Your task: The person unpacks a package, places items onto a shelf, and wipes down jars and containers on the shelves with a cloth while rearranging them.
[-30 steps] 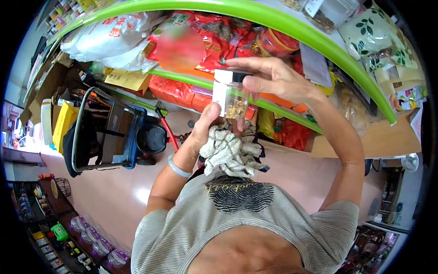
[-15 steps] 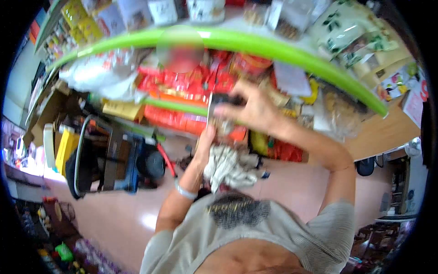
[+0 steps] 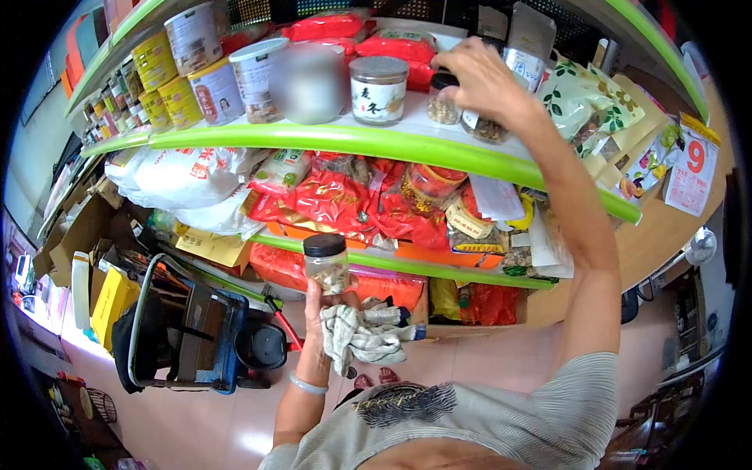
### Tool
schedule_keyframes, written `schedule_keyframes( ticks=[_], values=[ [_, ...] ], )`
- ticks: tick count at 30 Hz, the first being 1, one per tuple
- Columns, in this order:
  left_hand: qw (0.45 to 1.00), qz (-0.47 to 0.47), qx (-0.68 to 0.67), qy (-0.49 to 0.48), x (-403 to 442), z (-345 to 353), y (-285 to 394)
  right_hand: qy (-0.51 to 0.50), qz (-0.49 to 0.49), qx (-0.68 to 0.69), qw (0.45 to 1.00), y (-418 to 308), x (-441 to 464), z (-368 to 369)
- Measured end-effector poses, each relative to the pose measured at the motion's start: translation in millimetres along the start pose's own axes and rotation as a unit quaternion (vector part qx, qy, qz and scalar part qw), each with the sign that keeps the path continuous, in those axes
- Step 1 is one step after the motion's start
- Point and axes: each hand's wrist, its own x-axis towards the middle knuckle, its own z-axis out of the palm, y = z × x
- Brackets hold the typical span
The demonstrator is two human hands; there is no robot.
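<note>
My left hand (image 3: 312,307) is closed around a clear jar (image 3: 327,276) with a black lid, held upright in front of the lower shelf; pale pieces show inside it. A crumpled grey-white cloth (image 3: 356,335) with dark stripes hangs at the same hand. Up on the top shelf, my right hand (image 3: 487,77) has its fingers around the dark lid of a small clear jar (image 3: 443,108) with pale contents. Beside it stands another clear jar (image 3: 483,127) with brown contents, partly covered by my wrist. A white-labelled jar (image 3: 378,92) with a grey lid is to the left.
A green-edged shelf (image 3: 337,138) carries cans (image 3: 217,92) and red packets (image 3: 395,45). Below lie red bags (image 3: 329,192) and a white sack (image 3: 184,180). A blue-framed cart (image 3: 223,345) stands lower left; a calendar (image 3: 693,166) hangs right.
My right hand has left the black-lidded jar and moved up to the small jar on the top shelf. My left hand has lowered slightly leftward with the black-lidded jar.
</note>
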Motion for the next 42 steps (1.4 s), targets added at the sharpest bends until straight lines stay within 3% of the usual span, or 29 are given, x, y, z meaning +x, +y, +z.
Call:
schedule_keyframes(
  ticks=[1, 3, 7, 9, 12, 16, 19, 22, 25, 26, 28, 30, 33, 34, 36, 42],
  values=[
    [0.999, -0.016, -0.003, -0.028, -1, -6, 2, -0.141, 0.031, -0.056, 0.988, -3, 17, -10],
    [0.995, -0.048, -0.011, -0.088, 0, -17, 4, -0.312, 0.064, -0.08, 0.945, 1, 40, -2],
    [0.995, 0.029, 0.036, -0.085, 6, -29, 8, -0.408, 0.139, -0.04, 0.901, 0, 54, 9],
    [0.99, 0.041, 0.088, -0.098, 2, -23, 17, -0.42, 0.166, -0.014, 0.892, 5, 55, 17],
    [0.987, 0.04, 0.122, -0.096, -1, -18, 25, -0.391, 0.125, 0.003, 0.912, 10, 51, 10],
    [0.99, 0.019, 0.098, -0.102, 0, -17, 26, -0.183, 0.013, 0.015, 0.983, 10, 34, -23],
    [0.989, 0.01, 0.09, -0.118, 3, -20, 23, -0.159, 0.016, 0.131, 0.978, -3, 19, -58],
    [0.989, -0.04, 0.021, -0.14, 3, -11, 22, -0.195, 0.042, 0.318, 0.927, -29, 1, -71],
    [0.976, -0.052, 0.079, -0.195, 5, -2, 23, -0.216, 0.055, 0.374, 0.9, -58, -12, -76],
    [0.978, -0.049, 0.079, -0.188, 3, 5, 24, -0.178, 0.018, 0.408, 0.895, -58, -20, -62],
    [0.974, -0.064, 0.047, -0.214, 1, 16, 27, -0.228, 0.076, 0.433, 0.869, -72, -24, -58],
    [0.984, -0.072, 0.05, -0.155, -2, 27, 26, -0.251, 0.167, 0.492, 0.817, -96, -30, -51],
    [0.973, -0.118, 0.026, -0.197, 1, 22, 28, -0.325, 0.186, 0.46, 0.805, -121, -30, -38],
    [0.979, -0.109, 0.032, -0.171, 0, 23, 27, -0.317, 0.168, 0.467, 0.808, -128, -30, -33],
    [0.969, -0.11, -0.07, -0.211, 1, 12, 22, -0.297, 0.13, 0.482, 0.814, -141, -32, -22],
    [0.987, -0.091, -0.023, -0.131, -1, -7, 24, -0.287, 0.1, 0.449, 0.84, -168, -33, 5]
  ],
)
